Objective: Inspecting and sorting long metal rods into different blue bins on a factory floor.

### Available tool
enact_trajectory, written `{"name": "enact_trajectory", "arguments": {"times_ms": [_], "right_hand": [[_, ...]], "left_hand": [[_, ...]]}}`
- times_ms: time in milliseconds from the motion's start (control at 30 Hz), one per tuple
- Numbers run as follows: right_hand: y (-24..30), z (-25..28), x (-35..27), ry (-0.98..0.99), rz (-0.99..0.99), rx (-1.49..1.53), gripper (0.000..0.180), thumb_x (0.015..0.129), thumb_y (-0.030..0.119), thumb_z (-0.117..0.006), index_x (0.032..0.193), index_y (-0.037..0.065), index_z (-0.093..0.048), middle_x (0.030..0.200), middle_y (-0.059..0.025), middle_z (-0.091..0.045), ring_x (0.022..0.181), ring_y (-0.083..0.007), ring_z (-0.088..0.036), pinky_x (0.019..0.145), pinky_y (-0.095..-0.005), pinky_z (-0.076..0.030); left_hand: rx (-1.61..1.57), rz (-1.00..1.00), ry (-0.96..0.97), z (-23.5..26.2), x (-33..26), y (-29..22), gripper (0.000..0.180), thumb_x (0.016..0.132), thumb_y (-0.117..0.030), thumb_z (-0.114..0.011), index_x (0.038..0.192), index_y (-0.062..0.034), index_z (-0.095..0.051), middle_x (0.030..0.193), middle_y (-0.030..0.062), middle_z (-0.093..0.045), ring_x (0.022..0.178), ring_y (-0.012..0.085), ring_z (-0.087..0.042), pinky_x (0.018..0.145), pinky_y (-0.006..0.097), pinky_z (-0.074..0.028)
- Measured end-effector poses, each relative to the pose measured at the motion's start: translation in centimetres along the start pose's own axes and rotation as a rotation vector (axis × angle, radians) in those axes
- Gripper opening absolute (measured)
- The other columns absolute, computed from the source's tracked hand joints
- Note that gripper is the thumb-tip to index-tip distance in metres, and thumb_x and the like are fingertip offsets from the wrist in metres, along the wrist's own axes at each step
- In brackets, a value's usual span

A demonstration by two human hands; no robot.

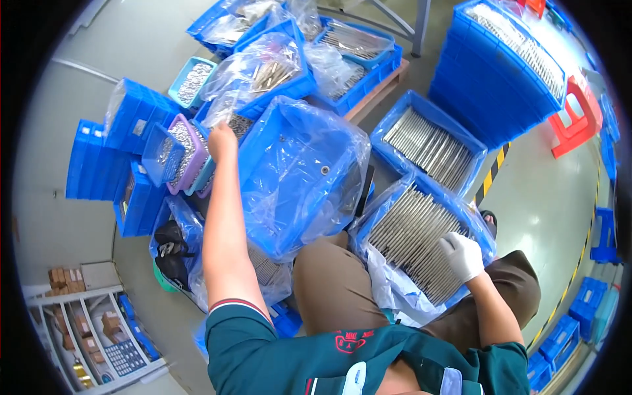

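2 unclear grips: right hand point(463, 256) overlies metal rods point(413, 229), left hand point(222, 141) adjoins crinkled plastic point(226, 107).

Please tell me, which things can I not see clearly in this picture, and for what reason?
All in the head view:
Left hand: it partly covers its own fingertips, so its hold is unclear.
Gloved right hand: its curled fingers hide whether it grips anything.
Anything beneath the top metal rods: hidden by them.
Small round part in the large blue crate: too small to identify.
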State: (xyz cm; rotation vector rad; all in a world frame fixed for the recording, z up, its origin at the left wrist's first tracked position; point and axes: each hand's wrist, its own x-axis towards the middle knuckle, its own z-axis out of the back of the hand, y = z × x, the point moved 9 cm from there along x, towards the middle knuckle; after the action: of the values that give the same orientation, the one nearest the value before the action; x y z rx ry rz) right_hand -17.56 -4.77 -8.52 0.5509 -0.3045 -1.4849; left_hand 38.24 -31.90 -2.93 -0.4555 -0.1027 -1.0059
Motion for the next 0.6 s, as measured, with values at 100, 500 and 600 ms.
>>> {"name": "enact_trajectory", "arguments": {"times_ms": [100,500,600], "right_hand": [[-0.1,-0.4,0.5,0.032,-0.005,-0.017,0.019,0.083,0.024,-0.06,0.078,0.005,-0.06,0.071,-0.0145,-0.06,0.067,-0.0321,-0.06,0.061,-0.0392,-0.048],[-2.7,-3.1,1.1,0.191,-0.097,-0.06,0.019,0.084,0.025,-0.057,0.082,0.007,-0.061,0.073,-0.0155,-0.061,0.069,-0.0334,-0.061,0.063,-0.042,-0.048],[-3.8,-3.2,0.7,0.198,-0.142,-0.084,0.022,0.084,0.028,-0.056,0.082,0.006,-0.061,0.075,-0.0159,-0.062,0.071,-0.0336,-0.062,0.064,-0.0418,-0.049]], "left_hand": [[-0.007,0.078,0.049,-4.9,4.3,0.0,0.052,0.09,-0.039,-0.041,0.093,0.0069,-0.066,0.099,0.0279,-0.062,0.097,0.0424,-0.059,0.083,0.049,-0.044],[-1.287,0.677,0.606,-22.4,8.2,-4.0,0.032,0.095,-0.039,-0.041,0.079,-0.0114,-0.038,0.056,0.0,-0.034,0.04,0.0119,-0.023,0.039,0.028,-0.018],[-1.141,0.683,0.489,-20.6,6.9,-3.7,0.032,0.094,-0.035,-0.044,0.076,-0.0106,-0.035,0.057,0.0005,-0.033,0.041,0.0119,-0.021,0.04,0.028,-0.015]]}}
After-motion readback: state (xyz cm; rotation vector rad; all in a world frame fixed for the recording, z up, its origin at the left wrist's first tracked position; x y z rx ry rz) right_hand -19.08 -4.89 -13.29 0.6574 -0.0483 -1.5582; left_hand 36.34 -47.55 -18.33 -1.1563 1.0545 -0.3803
